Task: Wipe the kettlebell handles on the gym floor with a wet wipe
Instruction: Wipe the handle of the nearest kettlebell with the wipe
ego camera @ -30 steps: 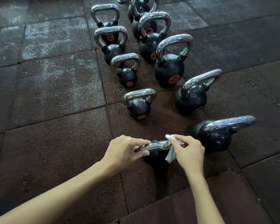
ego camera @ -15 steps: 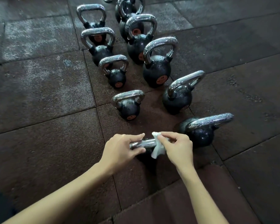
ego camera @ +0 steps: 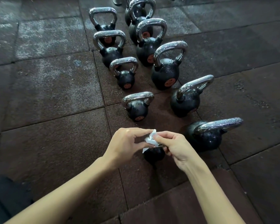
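Note:
A small white wet wipe is bunched between both hands, just above the nearest small black kettlebell. My left hand pinches the wipe's left side with thumb and fingertips. From the right, my right hand pinches it, fingers curled. The hands hide most of that kettlebell's chrome handle; only a sliver shows under the wipe. Beyond it, several black kettlebells with chrome handles stand in two rows on the floor.
A large kettlebell with a droplet-covered handle stands close to my right hand. A smaller one stands just beyond the hands. Dark rubber floor tiles spread to the left and right of the rows.
My left hand has let go of the near kettlebell's handle and moved to the wipe. The wipe has come up off the handle and is now held by both hands.

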`<state>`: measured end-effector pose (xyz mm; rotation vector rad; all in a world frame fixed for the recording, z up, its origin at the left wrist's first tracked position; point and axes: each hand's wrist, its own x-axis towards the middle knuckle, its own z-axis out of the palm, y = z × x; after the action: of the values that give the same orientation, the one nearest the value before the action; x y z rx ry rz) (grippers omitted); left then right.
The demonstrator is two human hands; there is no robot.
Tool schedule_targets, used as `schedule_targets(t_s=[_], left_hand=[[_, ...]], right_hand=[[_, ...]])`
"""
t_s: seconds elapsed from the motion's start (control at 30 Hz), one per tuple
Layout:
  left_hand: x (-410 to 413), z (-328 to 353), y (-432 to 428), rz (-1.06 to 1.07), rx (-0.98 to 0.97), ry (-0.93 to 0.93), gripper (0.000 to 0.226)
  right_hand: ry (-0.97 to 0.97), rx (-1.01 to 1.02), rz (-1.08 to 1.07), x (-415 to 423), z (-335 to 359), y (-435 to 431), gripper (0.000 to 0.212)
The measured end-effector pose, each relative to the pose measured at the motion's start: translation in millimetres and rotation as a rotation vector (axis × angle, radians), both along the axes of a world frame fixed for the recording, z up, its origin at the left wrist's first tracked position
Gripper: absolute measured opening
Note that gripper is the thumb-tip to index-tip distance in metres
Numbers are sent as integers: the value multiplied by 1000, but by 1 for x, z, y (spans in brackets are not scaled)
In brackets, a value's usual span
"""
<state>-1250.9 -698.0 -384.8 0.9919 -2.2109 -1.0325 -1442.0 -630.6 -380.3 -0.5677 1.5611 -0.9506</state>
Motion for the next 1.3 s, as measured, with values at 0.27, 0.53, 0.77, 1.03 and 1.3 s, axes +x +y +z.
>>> schedule_targets(t_s=[0.27,0.53,0.77,1.03,1.3], left_hand=[[10,-20,-13,46,3,-235,34],[-3,-21,-6,-174,-144,-416,36],[-22,-13,8,-275,-255,-522,52],[-39,-8,-10,-295,-204,-506,32],[-39,-28,-2,-133,-123,-336,33]], right_hand=[[1110,-197,540,-22,-21,6,42],[1041,-310,501,-46,-31,10,32],[968,-311,432,-67,-37,24,28],[922,-320,343,-76,-53,32,32],[948,-299,281,-89,-63,32,39]])
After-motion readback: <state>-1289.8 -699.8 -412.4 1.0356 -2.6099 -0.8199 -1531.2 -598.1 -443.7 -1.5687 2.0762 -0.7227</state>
